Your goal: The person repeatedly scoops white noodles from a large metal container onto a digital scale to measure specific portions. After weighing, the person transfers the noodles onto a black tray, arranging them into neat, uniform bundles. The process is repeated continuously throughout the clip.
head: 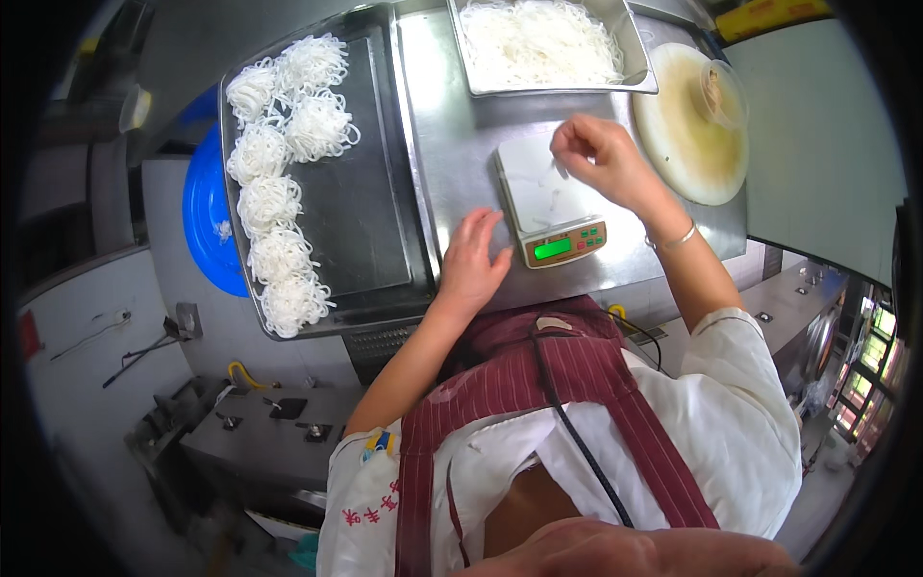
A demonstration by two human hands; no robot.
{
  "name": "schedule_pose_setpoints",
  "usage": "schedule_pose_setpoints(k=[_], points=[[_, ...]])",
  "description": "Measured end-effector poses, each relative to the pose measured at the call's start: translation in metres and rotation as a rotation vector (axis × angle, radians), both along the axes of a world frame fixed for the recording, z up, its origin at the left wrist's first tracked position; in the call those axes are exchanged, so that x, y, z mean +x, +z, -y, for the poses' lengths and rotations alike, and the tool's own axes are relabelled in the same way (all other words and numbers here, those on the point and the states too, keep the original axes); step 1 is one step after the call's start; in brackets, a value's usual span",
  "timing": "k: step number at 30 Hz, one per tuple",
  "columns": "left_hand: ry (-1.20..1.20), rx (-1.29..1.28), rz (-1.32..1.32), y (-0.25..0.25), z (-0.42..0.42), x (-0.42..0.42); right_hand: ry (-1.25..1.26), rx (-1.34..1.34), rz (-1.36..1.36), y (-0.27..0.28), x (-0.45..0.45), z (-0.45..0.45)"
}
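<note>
My right hand [595,155] is over the upper right of a white kitchen scale [544,191] with a green-lit display. Its fingers are bent towards the thumb; whether something small is between them cannot be told. A few thin whitish bits lie on the scale's plate. My left hand [476,256] rests just left of the scale, fingers apart, holding nothing. To the left, a dark metal tray [353,180] bears several portions of white noodles [270,205] along its left side. Beyond the scale, a steel pan [562,90] holds a heap of loose white noodles [544,43].
A round, stained chopping board [681,159] lies at the right, with a clear plastic bowl [723,94] on it. A blue round tub [205,231] shows beneath the tray's left side. The steel worktop's front edge runs close to my burgundy apron.
</note>
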State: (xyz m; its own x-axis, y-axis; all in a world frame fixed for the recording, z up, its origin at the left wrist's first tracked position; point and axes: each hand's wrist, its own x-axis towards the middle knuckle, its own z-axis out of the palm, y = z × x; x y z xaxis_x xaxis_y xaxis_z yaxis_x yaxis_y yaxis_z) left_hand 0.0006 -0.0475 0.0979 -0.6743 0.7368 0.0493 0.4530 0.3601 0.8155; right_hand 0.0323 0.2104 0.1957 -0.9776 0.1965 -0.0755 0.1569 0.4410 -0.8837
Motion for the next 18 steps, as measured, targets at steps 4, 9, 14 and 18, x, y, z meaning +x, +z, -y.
schedule_pose_setpoints(k=[4, 9, 14, 18], points=[[-0.06, -0.131, -0.166, -0.005, -0.043, 0.024, 0.135, 0.296, 0.043, -0.069, 0.044, -0.012], [-0.116, -0.251, -0.253, -0.007, -0.073, 0.022, 0.338, 0.46, -0.006, -0.096, 0.053, -0.014], [-0.252, -0.321, -0.336, -0.019, -0.074, 0.022, 0.582, 0.613, -0.003, -0.106, 0.036, -0.018], [-0.144, -0.207, -0.096, -0.001, -0.071, 0.019, 0.376, 0.16, -0.023, -0.077, 0.059, -0.051]])
